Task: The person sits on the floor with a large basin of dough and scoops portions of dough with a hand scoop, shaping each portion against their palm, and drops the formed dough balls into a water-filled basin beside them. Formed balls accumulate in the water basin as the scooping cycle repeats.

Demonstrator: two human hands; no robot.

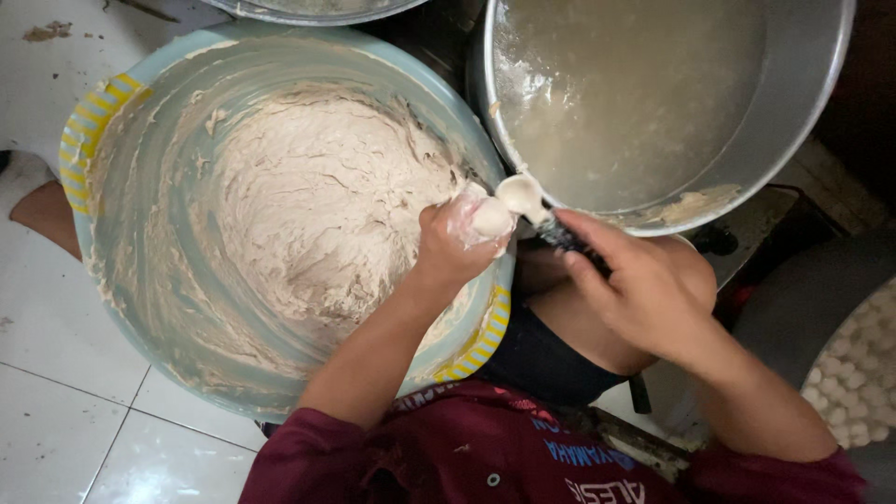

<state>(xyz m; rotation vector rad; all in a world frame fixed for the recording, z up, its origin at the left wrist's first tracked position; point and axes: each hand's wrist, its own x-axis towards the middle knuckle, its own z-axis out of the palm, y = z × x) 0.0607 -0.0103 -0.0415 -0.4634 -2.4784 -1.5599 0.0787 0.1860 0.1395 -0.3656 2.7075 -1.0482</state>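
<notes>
My left hand is closed in a fist, squeezing a round lump of pale paste out between thumb and forefinger, over the rim of a large light-blue basin filled with the same thick beige paste. My right hand grips the dark handle of a spoon; its bowl, coated in paste, touches the lump at the edge of a metal pot.
A big metal pot of cloudy liquid stands at the upper right. A tray of several small white balls is at the right edge. White floor tiles lie on the left, with a foot by the basin.
</notes>
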